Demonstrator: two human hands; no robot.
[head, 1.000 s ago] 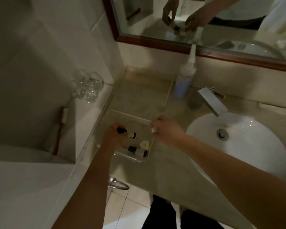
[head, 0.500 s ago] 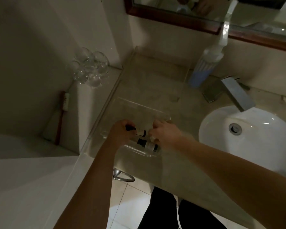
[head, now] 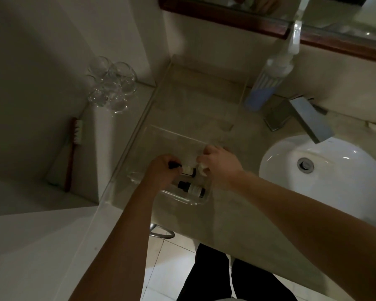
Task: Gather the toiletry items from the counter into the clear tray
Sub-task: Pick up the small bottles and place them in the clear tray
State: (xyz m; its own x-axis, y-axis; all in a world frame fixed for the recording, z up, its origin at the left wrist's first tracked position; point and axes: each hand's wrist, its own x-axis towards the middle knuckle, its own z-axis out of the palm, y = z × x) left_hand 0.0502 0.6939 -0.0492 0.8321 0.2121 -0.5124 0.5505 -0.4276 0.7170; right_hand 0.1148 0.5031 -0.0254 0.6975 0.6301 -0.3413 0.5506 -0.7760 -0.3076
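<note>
The clear tray (head: pixel 156 132) sits on the beige counter left of the sink. One small dark bottle with a pale label (head: pixel 192 189) lies inside it near the front wall. My left hand (head: pixel 161 170) hovers over the tray and grips a second small dark bottle (head: pixel 188 170) by its dark cap end, held level. My right hand (head: pixel 220 166) is just right of that bottle, over the tray's right side, its fingers closed on a small white item (head: pixel 202 165) that is mostly hidden by them.
A tall white and blue pump bottle (head: pixel 263 88) stands at the back by the mirror. The faucet (head: pixel 306 118) and white sink (head: pixel 326 177) lie to the right. Several clear glasses (head: pixel 112 85) and a red-handled brush (head: pixel 73 148) are on the left ledge.
Both hands have drawn closer together over the tray's front part. The white item that lay in the tray beside the lying bottle a second ago is now in my right fingers.
</note>
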